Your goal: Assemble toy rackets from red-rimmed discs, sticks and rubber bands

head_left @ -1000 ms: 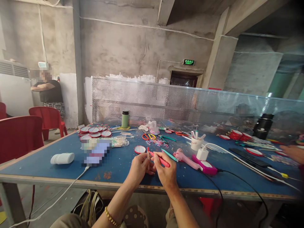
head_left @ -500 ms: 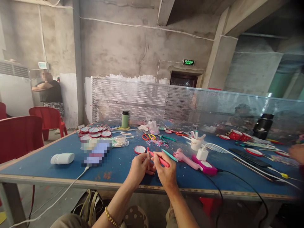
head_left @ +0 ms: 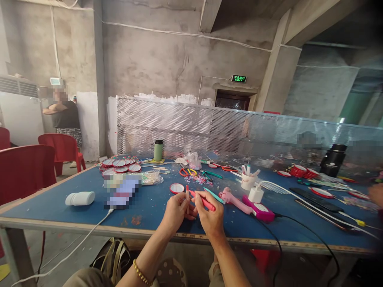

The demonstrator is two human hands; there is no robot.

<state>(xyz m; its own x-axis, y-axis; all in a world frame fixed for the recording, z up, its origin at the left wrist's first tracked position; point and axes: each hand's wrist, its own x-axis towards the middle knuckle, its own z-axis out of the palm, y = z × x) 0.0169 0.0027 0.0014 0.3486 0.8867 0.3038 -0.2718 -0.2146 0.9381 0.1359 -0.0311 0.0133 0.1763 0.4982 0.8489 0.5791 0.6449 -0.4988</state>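
My left hand (head_left: 174,210) is closed on a thin flat stick (head_left: 187,194), held upright with its red upper end showing above the fingers. In my right hand (head_left: 210,215) is a red marker pen (head_left: 208,204), gripped as for writing. Its tip points left at the stick; whether they touch I cannot tell. Just beyond my left hand lies a small round white disc with a red rim (head_left: 176,188). A teal pen (head_left: 213,195) rests on the table behind my right hand, beside a pink hot glue gun (head_left: 236,201).
On the blue table (head_left: 98,219) are a white bottle (head_left: 80,198), a phone (head_left: 124,193), red-rimmed discs (head_left: 119,164), scissors (head_left: 188,172), a paper cup (head_left: 248,181) and a magenta power strip (head_left: 259,209) with cables. A perforated metal screen (head_left: 179,127) stands behind. Another person's hand (head_left: 376,194) is at far right.
The view has shifted slightly, so everything sits a little further right. Both hands keep nearly the same pose, with the stick and the marker still in them.
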